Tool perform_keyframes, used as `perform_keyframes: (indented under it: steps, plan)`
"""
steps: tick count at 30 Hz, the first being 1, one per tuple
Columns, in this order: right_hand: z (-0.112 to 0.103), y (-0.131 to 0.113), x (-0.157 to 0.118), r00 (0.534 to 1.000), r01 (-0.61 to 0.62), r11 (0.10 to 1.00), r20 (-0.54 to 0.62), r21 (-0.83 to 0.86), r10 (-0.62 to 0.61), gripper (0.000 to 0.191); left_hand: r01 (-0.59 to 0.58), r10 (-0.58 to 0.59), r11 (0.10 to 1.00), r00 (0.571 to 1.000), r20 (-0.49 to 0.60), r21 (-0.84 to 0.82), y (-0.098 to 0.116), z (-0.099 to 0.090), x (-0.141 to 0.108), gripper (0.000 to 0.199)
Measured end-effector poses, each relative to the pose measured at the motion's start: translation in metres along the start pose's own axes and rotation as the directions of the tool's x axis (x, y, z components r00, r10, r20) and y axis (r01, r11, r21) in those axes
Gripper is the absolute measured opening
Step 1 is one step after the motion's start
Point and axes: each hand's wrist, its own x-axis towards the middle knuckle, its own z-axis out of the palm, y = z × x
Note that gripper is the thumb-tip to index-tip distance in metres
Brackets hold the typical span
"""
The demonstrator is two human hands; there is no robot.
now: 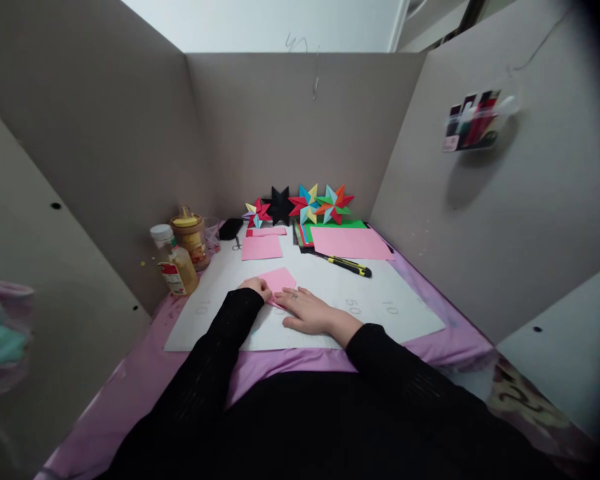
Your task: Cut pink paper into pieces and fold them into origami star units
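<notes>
A folded piece of pink paper (280, 277) lies on the white sheet (220, 327) in front of me. My left hand (258, 288) is closed at the paper's lower left edge, its fingers curled and partly hidden by my sleeve and the knuckles. From the right, my right hand (307, 312) lies flat with fingers stretched out, its fingertips touching the near edge of the same paper. A ring shows on one of its fingers. Just behind the folded piece lies a flat pink sheet (262, 248).
A yellow-and-black utility knife (350, 266) lies near a larger pink sheet (353, 243) on coloured paper. Folded paper stars (307, 204) lean at the back wall. Small scissors (237, 244), a glass bottle (179, 267) and a lidded jar (191, 240) stand left. Panels enclose three sides.
</notes>
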Motion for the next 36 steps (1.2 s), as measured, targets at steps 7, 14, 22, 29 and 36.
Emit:
perform_keyframes:
  steps: [7, 14, 22, 29, 36]
  plan:
    - [-0.002, -0.002, 0.0, 1.0, 0.007, 1.0, -0.022, 0.018, -0.007, 0.059, -0.004, 0.004, 1.0, 1.0, 0.011, -0.009, -0.001, 0.001, 0.002, 0.017]
    - [-0.003, -0.001, -0.001, 0.997, 0.032, 0.999, -0.065, 0.037, -0.029, 0.051, 0.003, -0.003, 1.0, 1.0, 0.004, -0.006, 0.001, -0.001, 0.0, 0.017]
    - [0.001, 0.002, 0.0, 0.973, 0.049, 0.991, -0.228, 0.127, -0.019, 0.041, 0.024, -0.024, 1.0, 1.0, 0.006, 0.007, 0.004, -0.003, -0.002, 0.018]
    - [0.012, 0.015, 0.003, 0.96, 0.14, 0.984, -0.258, 0.107, -0.109, 0.036, 0.021, -0.021, 1.0, 1.0, 0.004, 0.023, 0.004, -0.002, -0.001, 0.017]
    - [0.014, 0.015, 0.0, 0.947, 0.16, 0.978, -0.302, 0.133, -0.114, 0.035, 0.033, -0.033, 0.999, 0.999, 0.001, 0.033, 0.006, -0.002, -0.002, 0.018]
